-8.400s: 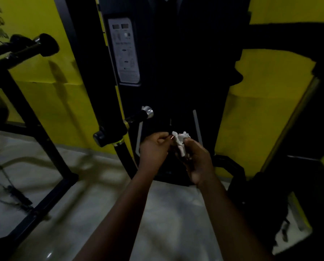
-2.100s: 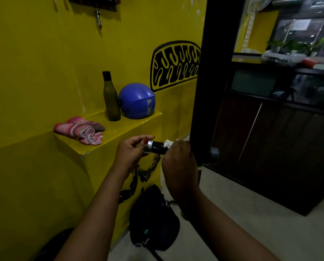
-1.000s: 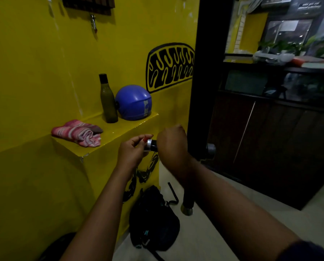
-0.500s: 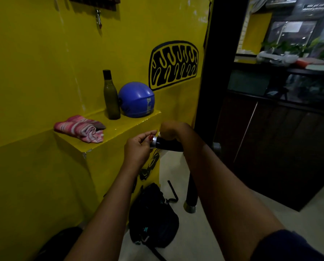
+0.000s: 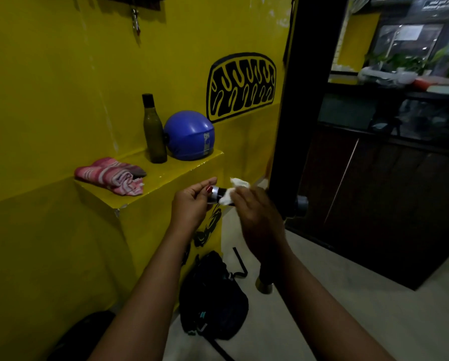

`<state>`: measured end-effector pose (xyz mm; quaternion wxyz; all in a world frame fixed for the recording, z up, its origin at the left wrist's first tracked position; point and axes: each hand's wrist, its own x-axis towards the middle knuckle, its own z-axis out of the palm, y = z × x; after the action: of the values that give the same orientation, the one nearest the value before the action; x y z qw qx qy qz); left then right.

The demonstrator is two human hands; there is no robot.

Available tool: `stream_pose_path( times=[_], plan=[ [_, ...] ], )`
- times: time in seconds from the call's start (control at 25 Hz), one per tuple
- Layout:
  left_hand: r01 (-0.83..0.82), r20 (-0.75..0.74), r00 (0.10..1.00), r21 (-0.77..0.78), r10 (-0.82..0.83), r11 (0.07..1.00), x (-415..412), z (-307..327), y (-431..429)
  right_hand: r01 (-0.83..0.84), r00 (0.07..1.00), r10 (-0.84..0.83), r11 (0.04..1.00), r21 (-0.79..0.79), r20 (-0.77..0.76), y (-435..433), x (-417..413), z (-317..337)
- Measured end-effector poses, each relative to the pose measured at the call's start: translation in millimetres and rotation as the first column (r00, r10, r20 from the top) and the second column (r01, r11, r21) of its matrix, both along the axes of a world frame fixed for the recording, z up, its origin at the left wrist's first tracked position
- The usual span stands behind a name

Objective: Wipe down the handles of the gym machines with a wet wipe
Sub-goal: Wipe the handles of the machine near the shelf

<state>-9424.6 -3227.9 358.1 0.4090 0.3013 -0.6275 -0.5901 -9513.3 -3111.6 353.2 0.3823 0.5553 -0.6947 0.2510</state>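
A black machine handle (image 5: 219, 194) with a silver end cap sticks out leftward from a black upright post (image 5: 304, 100). My left hand (image 5: 192, 204) pinches the capped end between thumb and fingers. My right hand (image 5: 257, 217) holds a crumpled white wet wipe (image 5: 232, 191) wrapped over the handle's grip, just right of the cap. Most of the grip is hidden behind my right hand. A second handle end (image 5: 302, 203) shows on the post's right side, and a lower chrome-tipped bar (image 5: 264, 285) hangs below my right wrist.
A yellow ledge (image 5: 166, 175) on the wall carries a pink striped towel (image 5: 111, 175), a dark bottle (image 5: 154, 131) and a blue helmet (image 5: 189, 138). A black bag (image 5: 213, 298) lies on the floor below. A dark counter (image 5: 390, 183) stands to the right.
My right hand has swung back from reaching over the handle to its near side, and the white wipe shows again against the grip. My left hand still pinches the capped end.
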Motion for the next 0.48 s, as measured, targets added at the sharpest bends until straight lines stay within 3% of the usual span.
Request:
stream_pose_path(
  times=[0.08, 0.2, 0.4, 0.48],
  plan=[
    [0.011, 0.002, 1.0, 0.002, -0.011, 1.0, -1, 2, 1, 0.071, 0.996, -0.072, 0.997, -0.029, -0.055, 9, -8, -15],
    [0.047, -0.025, 0.999, 0.042, -0.046, 0.998, 0, 7, 4, -0.005, 0.992, 0.007, 1.0, -0.02, 0.127, -17, 4, -6],
    [0.09, -0.088, 0.993, 0.124, -0.079, 0.988, 7, 4, -1, -0.174, 0.973, 0.182, 0.983, 0.062, -0.143, -10, -6, -22],
    [0.104, -0.103, 0.991, 0.16, -0.088, 0.982, 6, 3, -2, -0.142, 0.987, 0.141, 0.99, -0.011, -0.074, -6, -10, -25]
  ],
)
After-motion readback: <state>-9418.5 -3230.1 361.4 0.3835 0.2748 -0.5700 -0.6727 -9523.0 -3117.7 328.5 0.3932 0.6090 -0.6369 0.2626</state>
